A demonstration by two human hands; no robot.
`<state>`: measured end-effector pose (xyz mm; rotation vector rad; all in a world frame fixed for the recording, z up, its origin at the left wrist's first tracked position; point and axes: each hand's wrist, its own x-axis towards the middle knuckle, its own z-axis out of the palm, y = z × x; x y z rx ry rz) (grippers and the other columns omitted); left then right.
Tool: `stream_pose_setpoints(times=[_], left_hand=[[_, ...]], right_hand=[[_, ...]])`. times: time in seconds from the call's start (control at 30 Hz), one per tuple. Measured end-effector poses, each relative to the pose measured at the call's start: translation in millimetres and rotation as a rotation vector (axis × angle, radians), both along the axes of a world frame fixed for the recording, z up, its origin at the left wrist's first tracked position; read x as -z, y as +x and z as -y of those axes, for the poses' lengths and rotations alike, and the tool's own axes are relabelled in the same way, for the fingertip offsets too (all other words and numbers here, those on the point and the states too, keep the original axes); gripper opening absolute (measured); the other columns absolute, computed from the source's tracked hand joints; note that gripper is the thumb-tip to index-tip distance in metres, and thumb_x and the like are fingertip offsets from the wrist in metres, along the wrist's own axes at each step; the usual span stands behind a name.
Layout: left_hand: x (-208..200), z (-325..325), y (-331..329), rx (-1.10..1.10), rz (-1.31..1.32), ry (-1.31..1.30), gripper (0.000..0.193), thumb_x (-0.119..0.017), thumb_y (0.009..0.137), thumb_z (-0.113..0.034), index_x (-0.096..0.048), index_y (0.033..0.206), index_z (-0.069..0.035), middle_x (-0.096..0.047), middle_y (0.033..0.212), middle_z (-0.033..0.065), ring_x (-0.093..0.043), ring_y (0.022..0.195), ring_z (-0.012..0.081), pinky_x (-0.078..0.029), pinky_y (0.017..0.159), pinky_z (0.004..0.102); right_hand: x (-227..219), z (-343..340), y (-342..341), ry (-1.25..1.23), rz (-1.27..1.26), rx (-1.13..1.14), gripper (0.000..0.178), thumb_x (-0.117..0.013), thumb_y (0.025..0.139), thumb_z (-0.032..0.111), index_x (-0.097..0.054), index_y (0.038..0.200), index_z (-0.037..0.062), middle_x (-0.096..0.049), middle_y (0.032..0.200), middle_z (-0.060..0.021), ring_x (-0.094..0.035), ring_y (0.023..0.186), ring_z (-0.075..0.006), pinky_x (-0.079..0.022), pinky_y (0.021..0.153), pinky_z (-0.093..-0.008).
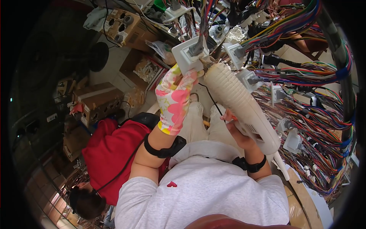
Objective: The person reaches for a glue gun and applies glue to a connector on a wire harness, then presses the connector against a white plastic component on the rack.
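Note:
My left hand [176,86], in a pink, yellow and white floral glove, grips the lower edge of a white square plate [182,60]. A grey connector [196,48] sits in the plate, its wire bundle running upward. Bare and partly hidden, my right hand [239,131] is closed around the cream heat gun [244,105] from below. The gun's ribbed front end points up and left, close beside the plate and the connector. My right fingers' exact grip is covered by its body.
Thick bundles of coloured wires [305,76] hang at the right on a dark pole [347,95], with more white plates [249,80] on their ends. Cardboard boxes [97,99] stand at left. A person in red [114,152] is close at my left.

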<state>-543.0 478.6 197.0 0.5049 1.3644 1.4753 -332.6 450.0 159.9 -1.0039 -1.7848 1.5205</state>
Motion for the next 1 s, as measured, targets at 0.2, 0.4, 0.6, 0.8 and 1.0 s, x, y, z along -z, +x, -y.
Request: stream_pose_setpoints(times=[0.2, 0.4, 0.6, 0.8, 1.0], left_hand=[[20.4, 2.2, -1.6, -0.007, -0.060, 0.078, 0.032, -0.062, 0.085, -0.006, -0.058, 0.116, 0.000, -0.064, 0.095, 0.0044, -0.062, 0.081, 0.0119, -0.048, 0.072, 0.0229], [18.7, 8.3, -2.5, 0.050, -0.129, 0.104, 0.026, -0.058, 0.088, -0.007, -0.058, 0.113, -0.001, -0.062, 0.093, 0.0001, -0.055, 0.082, 0.0059, -0.043, 0.073, 0.0199], [19.9, 9.6, -1.4, -0.058, 0.018, 0.159, 0.028, -0.063, 0.085, -0.007, -0.060, 0.111, 0.000, -0.064, 0.093, 0.0032, -0.061, 0.078, 0.0092, -0.047, 0.068, 0.0214], [16.8, 3.7, 0.9, -0.050, -0.164, 0.068, 0.026, -0.062, 0.086, -0.008, -0.060, 0.111, 0.000, -0.065, 0.090, 0.0036, -0.061, 0.074, 0.0090, -0.046, 0.063, 0.0201], [20.7, 4.0, -1.5, -0.029, -0.231, 0.089, 0.026, -0.061, 0.086, -0.007, -0.060, 0.110, 0.000, -0.065, 0.087, 0.0028, -0.061, 0.073, 0.0096, -0.046, 0.064, 0.0216]], right_hand=[[7.9, 1.6, -3.7, -0.211, -0.361, 0.071, 0.037, -0.049, 0.081, -0.010, -0.049, 0.115, 0.0043, -0.050, 0.097, -0.0075, -0.051, 0.092, -0.0186, -0.047, 0.086, -0.0385], [-0.7, 3.7, -16.8, -0.187, -0.292, 0.049, 0.038, -0.048, 0.080, -0.010, -0.047, 0.116, 0.0013, -0.051, 0.098, -0.0086, -0.052, 0.096, -0.0193, -0.046, 0.088, -0.0381], [-2.1, 2.8, -16.3, -0.170, -0.291, 0.060, 0.038, -0.048, 0.080, -0.010, -0.048, 0.116, 0.0020, -0.052, 0.097, -0.0084, -0.053, 0.095, -0.0198, -0.046, 0.089, -0.0388], [8.0, 4.9, 13.1, 0.090, 0.178, 0.100, 0.037, -0.071, 0.073, 0.015, -0.063, 0.108, 0.0081, -0.063, 0.105, -0.0115, -0.060, 0.093, -0.0306, -0.046, 0.083, -0.0361], [-9.3, -3.2, -6.6, -0.159, -0.369, 0.076, 0.036, -0.050, 0.079, -0.009, -0.050, 0.113, 0.0037, -0.052, 0.096, -0.0082, -0.053, 0.094, -0.0201, -0.046, 0.087, -0.0389]])
